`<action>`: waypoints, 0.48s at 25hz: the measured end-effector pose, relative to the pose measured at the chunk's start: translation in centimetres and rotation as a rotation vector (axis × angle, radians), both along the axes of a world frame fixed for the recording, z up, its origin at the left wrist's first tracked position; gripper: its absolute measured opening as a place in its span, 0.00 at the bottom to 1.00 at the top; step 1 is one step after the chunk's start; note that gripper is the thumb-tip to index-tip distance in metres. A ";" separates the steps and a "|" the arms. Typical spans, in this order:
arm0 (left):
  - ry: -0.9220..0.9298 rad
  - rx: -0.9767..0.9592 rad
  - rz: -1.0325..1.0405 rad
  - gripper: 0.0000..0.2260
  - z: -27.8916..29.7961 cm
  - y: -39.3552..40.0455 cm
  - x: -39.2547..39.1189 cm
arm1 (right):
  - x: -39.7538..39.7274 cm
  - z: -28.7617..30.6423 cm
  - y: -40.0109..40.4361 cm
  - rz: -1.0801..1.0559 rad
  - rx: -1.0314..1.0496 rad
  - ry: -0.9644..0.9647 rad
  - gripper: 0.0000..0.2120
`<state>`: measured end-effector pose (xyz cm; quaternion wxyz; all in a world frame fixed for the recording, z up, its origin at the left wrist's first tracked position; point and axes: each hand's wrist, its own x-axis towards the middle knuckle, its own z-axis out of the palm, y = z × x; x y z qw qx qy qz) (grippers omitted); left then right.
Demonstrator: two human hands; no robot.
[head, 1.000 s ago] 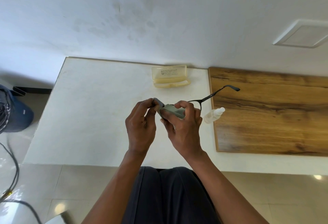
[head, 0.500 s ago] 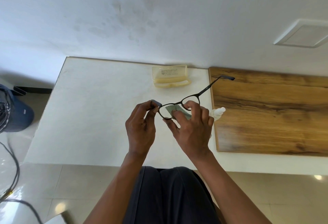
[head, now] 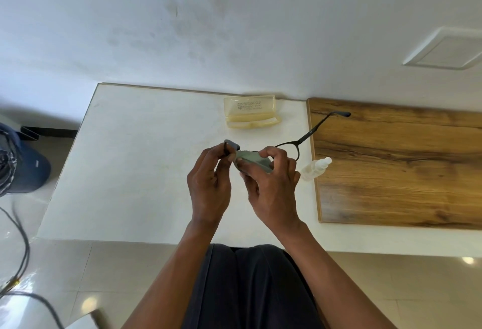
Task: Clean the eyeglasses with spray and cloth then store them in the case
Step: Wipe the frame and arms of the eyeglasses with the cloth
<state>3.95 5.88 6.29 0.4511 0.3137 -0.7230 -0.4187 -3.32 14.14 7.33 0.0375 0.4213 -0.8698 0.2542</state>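
I hold black-framed eyeglasses above the white table. My left hand pinches the frame's left end, where one temple tip curls over my fingers. My right hand presses a grey-green cloth around a lens, hiding most of the front. The other temple sticks out to the upper right, over the wooden board. A small clear spray bottle lies just right of my right hand. The translucent yellow case stands open at the table's back edge.
A wooden board covers the table's right part. A white wall rises right behind the table. On the floor to the left are a dark blue bin and loose cables. My dark-clothed lap sits at the table's near edge.
My right hand has wrapped the cloth over the lens again, covering the frame front that showed half a second ago. The glasses have tilted slightly; the free temple sits lower.
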 end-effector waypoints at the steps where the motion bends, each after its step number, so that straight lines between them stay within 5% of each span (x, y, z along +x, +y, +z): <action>1: 0.000 0.007 0.004 0.07 -0.1 0.0 0.0 | 0.0 0.0 0.0 0.004 0.002 -0.009 0.12; 12: -0.023 -0.007 -0.006 0.07 -0.7 -0.2 0.1 | -1.0 -0.4 0.8 -0.063 0.121 0.289 0.13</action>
